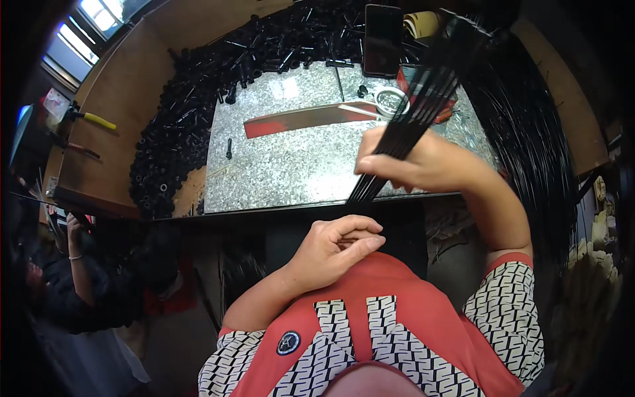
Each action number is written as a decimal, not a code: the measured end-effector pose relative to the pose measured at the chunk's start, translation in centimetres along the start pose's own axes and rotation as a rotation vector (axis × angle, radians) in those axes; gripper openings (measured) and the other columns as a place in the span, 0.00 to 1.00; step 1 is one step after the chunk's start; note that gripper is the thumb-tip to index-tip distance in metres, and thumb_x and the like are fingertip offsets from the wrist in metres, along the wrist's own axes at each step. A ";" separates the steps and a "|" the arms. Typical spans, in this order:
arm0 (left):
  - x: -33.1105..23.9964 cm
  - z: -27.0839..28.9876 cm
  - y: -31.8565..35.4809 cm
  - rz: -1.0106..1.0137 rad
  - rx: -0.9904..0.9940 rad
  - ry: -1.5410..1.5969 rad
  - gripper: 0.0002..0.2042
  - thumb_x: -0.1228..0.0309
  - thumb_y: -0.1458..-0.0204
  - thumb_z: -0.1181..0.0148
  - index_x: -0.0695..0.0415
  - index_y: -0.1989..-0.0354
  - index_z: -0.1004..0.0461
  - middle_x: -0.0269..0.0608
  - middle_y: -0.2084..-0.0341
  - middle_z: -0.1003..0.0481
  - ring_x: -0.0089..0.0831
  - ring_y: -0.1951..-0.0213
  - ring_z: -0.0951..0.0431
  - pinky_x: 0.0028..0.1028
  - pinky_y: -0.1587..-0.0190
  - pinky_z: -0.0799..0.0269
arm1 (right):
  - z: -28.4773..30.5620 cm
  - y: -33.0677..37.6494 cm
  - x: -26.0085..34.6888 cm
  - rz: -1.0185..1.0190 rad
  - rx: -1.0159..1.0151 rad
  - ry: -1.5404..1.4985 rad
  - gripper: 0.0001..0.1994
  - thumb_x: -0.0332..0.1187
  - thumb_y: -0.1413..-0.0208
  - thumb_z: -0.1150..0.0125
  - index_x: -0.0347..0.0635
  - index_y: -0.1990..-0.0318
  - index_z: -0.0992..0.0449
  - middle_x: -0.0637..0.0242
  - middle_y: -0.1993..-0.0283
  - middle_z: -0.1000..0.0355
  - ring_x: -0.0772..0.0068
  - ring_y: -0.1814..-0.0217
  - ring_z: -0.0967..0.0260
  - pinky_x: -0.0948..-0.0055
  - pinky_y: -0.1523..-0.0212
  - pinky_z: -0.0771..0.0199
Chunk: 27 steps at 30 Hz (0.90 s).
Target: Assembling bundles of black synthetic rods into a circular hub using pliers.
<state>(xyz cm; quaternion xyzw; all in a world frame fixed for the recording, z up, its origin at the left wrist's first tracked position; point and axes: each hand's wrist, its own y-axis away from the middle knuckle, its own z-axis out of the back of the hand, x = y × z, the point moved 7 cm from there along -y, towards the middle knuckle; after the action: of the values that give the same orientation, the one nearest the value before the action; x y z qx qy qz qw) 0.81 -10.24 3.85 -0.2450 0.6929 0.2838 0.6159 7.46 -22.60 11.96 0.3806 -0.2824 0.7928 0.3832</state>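
Observation:
My right hand [420, 159] is closed round a bundle of thin black rods [423, 92], held over the front right of a speckled stone slab [284, 165]. The bundle slants from the slab's front edge up to the far right, where its ends blur into shadow. Against my red shirt rests my left hand [337, 248], loosely bent, thumb and fingers apart, with nothing seen in it. Beyond my right hand, on the slab, lie a white-rimmed magnifying glass [391, 102] and a long red-and-grey flat bar [311, 120]. One small black part [229, 148] sits left of the bar.
Heaps of small black tubular parts [192, 99] surround the slab's left and back. More long black rods [529, 132] fill the right side. A dark phone [383, 41] stands at the back. Wooden walls [109, 126] enclose the bench; yellow-handled pliers [98, 120] hang left. Another person's arm [79, 264] shows at far left.

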 end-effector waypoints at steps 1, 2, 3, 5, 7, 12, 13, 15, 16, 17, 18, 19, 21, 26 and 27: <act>-1.6 -0.4 1.3 -0.073 -0.005 -0.086 0.10 0.77 0.44 0.46 0.68 0.56 0.29 0.47 0.65 0.21 0.28 0.61 0.20 0.24 0.56 0.24 | -0.9 0.1 2.2 0.310 -0.026 0.139 0.10 0.33 0.40 0.47 0.35 0.67 0.25 0.67 0.74 0.31 0.80 0.79 0.35 0.79 0.78 0.34; -2.3 -0.5 1.2 -0.118 0.005 -0.152 0.09 0.77 0.45 0.45 0.68 0.57 0.28 0.47 0.66 0.20 0.29 0.62 0.19 0.24 0.57 0.24 | -0.7 0.0 3.1 0.314 -0.028 0.143 0.10 0.33 0.40 0.47 0.35 0.67 0.25 0.67 0.74 0.31 0.80 0.79 0.35 0.79 0.78 0.34; -2.3 -0.3 1.1 -0.115 0.000 -0.155 0.09 0.77 0.45 0.45 0.68 0.57 0.28 0.47 0.66 0.20 0.29 0.62 0.19 0.24 0.57 0.24 | -0.9 -0.4 2.4 0.036 0.061 0.050 0.10 0.34 0.40 0.47 0.35 0.67 0.25 0.66 0.74 0.31 0.77 0.77 0.34 0.77 0.75 0.33; -2.7 -0.1 1.0 -0.152 -0.008 -0.187 0.09 0.78 0.46 0.44 0.68 0.57 0.28 0.47 0.66 0.20 0.30 0.62 0.19 0.23 0.57 0.24 | -1.6 -0.2 0.8 -0.239 0.148 -0.040 0.11 0.35 0.40 0.47 0.36 0.66 0.25 0.65 0.74 0.30 0.75 0.75 0.33 0.75 0.72 0.32; -2.9 0.0 1.0 -0.169 -0.007 -0.199 0.09 0.78 0.46 0.44 0.68 0.57 0.28 0.47 0.66 0.20 0.30 0.62 0.19 0.23 0.57 0.24 | -2.2 -0.5 1.0 0.045 0.136 0.083 0.11 0.36 0.40 0.47 0.36 0.66 0.26 0.64 0.73 0.30 0.70 0.71 0.32 0.72 0.69 0.31; -3.0 -0.1 1.2 -0.195 -0.013 -0.238 0.09 0.79 0.46 0.44 0.68 0.58 0.28 0.47 0.67 0.20 0.30 0.62 0.19 0.23 0.58 0.24 | -4.9 -0.6 -1.4 0.107 0.196 0.103 0.16 0.40 0.41 0.46 0.32 0.69 0.29 0.48 0.79 0.34 0.48 0.77 0.35 0.59 0.73 0.35; -3.1 -0.3 1.3 -0.200 -0.013 -0.242 0.09 0.79 0.46 0.44 0.68 0.58 0.28 0.47 0.67 0.20 0.30 0.62 0.19 0.23 0.58 0.24 | -5.5 -0.5 -2.0 0.094 0.214 0.105 0.16 0.40 0.41 0.46 0.33 0.69 0.29 0.48 0.79 0.33 0.49 0.77 0.35 0.59 0.74 0.35; -3.6 -0.4 1.4 -0.261 -0.012 -0.274 0.09 0.79 0.47 0.43 0.67 0.58 0.27 0.47 0.67 0.20 0.30 0.63 0.18 0.23 0.58 0.24 | -6.4 -0.4 -2.6 0.089 0.227 0.017 0.15 0.40 0.41 0.47 0.33 0.69 0.29 0.47 0.78 0.33 0.51 0.79 0.35 0.59 0.74 0.36; -4.0 -0.3 1.5 -0.282 -0.020 -0.299 0.09 0.79 0.47 0.43 0.67 0.58 0.27 0.46 0.67 0.20 0.30 0.63 0.18 0.23 0.59 0.23 | -7.1 -0.3 -3.2 0.093 0.255 0.004 0.16 0.40 0.41 0.47 0.33 0.69 0.28 0.48 0.79 0.33 0.53 0.79 0.36 0.60 0.74 0.36; -4.2 -0.3 1.5 -0.285 -0.022 -0.302 0.09 0.79 0.47 0.43 0.67 0.58 0.27 0.46 0.67 0.20 0.30 0.63 0.18 0.23 0.59 0.23 | -7.4 -0.3 -3.3 0.096 0.255 0.006 0.16 0.40 0.41 0.47 0.33 0.69 0.28 0.48 0.79 0.33 0.53 0.79 0.36 0.60 0.74 0.36; -4.6 -0.2 1.6 -0.301 -0.027 -0.310 0.09 0.79 0.47 0.43 0.67 0.58 0.27 0.46 0.67 0.20 0.30 0.64 0.18 0.23 0.59 0.23 | -7.9 -0.3 -3.6 0.072 0.292 -0.024 0.16 0.40 0.41 0.48 0.33 0.70 0.28 0.48 0.79 0.33 0.54 0.80 0.36 0.60 0.75 0.36; -4.9 0.0 1.7 -0.317 -0.031 -0.318 0.09 0.79 0.48 0.43 0.67 0.59 0.27 0.47 0.67 0.20 0.29 0.64 0.18 0.23 0.59 0.23 | -8.4 -0.3 -3.9 0.047 0.329 -0.054 0.16 0.40 0.40 0.49 0.34 0.70 0.27 0.49 0.80 0.34 0.55 0.80 0.37 0.60 0.75 0.36; -5.7 0.2 1.8 -0.342 -0.045 -0.343 0.09 0.80 0.49 0.42 0.67 0.59 0.26 0.45 0.69 0.20 0.28 0.66 0.18 0.22 0.61 0.24 | -9.0 -0.4 -4.8 0.063 0.331 -0.031 0.18 0.42 0.40 0.50 0.34 0.71 0.27 0.51 0.82 0.34 0.57 0.81 0.36 0.61 0.76 0.35; -9.5 1.9 2.6 -0.498 -0.281 -0.487 0.08 0.81 0.53 0.37 0.66 0.64 0.24 0.41 0.74 0.22 0.22 0.75 0.23 0.19 0.70 0.30 | -9.5 -1.0 -6.1 -0.008 0.340 -0.050 0.22 0.48 0.40 0.50 0.34 0.70 0.28 0.57 0.83 0.33 0.66 0.82 0.33 0.65 0.78 0.34; -10.2 2.8 3.0 -0.537 -0.402 -0.548 0.08 0.81 0.53 0.38 0.66 0.63 0.24 0.42 0.70 0.22 0.22 0.71 0.23 0.19 0.67 0.30 | -9.6 -1.2 -5.5 -0.008 0.364 -0.075 0.22 0.49 0.40 0.50 0.34 0.69 0.28 0.59 0.83 0.33 0.68 0.82 0.33 0.66 0.79 0.34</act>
<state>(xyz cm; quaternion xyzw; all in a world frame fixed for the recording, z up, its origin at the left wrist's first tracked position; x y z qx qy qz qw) 1.98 -6.26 14.03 -0.4472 0.3465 0.2972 0.7692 7.01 -17.07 2.32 0.4741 -0.1470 0.8145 0.3003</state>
